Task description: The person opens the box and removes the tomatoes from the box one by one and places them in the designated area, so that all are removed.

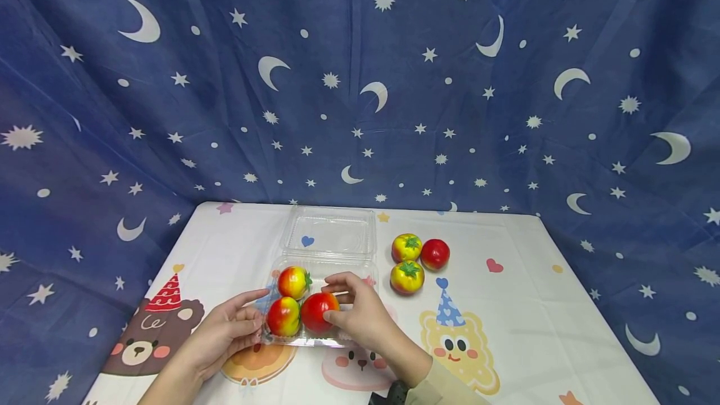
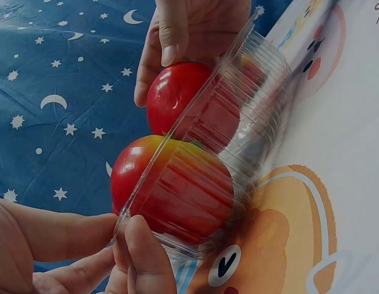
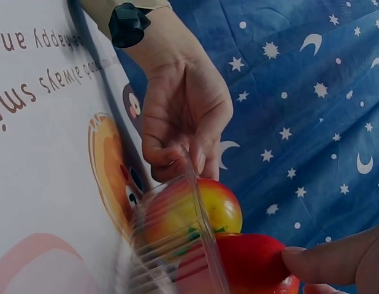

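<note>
An open clear plastic clamshell container [image 1: 306, 342] lies on the table, its lid folded back toward the far side. In its left part sit two red-and-yellow tomatoes [image 1: 294, 282] with green leafy tops, one behind the other. My left hand [image 1: 225, 332] pinches the container's left rim between thumb and fingers, as the left wrist view shows closely. Beside the front two-coloured tomato, my right hand [image 1: 362, 312] holds a red tomato [image 1: 315, 314] in the container, thumb on its near side. The fingers behind that tomato are partly hidden.
To the right of the container, two yellow-and-red tomatoes [image 1: 407, 277] and another red tomato [image 1: 435, 254] stand close together. A white cloth with cartoon prints covers the table [image 1: 529, 330]. Behind and at the sides hangs a blue curtain [image 1: 360, 36] with moons and stars.
</note>
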{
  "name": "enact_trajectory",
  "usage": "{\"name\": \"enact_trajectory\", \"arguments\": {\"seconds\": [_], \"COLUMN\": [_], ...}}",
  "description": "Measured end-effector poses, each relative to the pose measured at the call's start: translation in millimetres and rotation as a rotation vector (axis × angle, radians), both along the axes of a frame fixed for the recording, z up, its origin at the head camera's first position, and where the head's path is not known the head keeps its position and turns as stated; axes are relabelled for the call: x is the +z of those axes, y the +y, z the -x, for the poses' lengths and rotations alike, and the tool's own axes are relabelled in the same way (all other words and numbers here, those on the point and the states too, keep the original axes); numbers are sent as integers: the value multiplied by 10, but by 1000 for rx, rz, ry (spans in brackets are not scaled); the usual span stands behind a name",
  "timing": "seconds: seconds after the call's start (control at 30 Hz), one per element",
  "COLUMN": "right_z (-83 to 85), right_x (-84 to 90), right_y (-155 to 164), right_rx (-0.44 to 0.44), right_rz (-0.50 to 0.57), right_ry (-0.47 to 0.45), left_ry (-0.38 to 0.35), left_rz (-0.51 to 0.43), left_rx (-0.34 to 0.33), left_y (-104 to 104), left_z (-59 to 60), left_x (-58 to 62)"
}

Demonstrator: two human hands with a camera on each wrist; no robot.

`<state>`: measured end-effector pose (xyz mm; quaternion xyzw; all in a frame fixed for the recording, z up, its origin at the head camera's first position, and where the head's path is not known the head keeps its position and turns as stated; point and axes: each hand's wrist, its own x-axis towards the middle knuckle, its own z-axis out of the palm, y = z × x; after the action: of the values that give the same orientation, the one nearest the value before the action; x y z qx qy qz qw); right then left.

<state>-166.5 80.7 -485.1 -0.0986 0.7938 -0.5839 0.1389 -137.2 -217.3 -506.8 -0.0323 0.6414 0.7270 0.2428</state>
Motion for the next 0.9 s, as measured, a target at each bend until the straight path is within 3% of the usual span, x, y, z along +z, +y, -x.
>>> {"name": "enact_trajectory", "arguments": {"seconds": [0.9], "right_z": [7], "right_x": [45], "right_y": [104], "right_rx": [-9], "right_rz": [92], "right_ry": [-11], "left_ry": [-5], "left_rz": [-12], "left_rx": [-5], "left_y": [-3], "left_z": [4], "left_x": [3]}}
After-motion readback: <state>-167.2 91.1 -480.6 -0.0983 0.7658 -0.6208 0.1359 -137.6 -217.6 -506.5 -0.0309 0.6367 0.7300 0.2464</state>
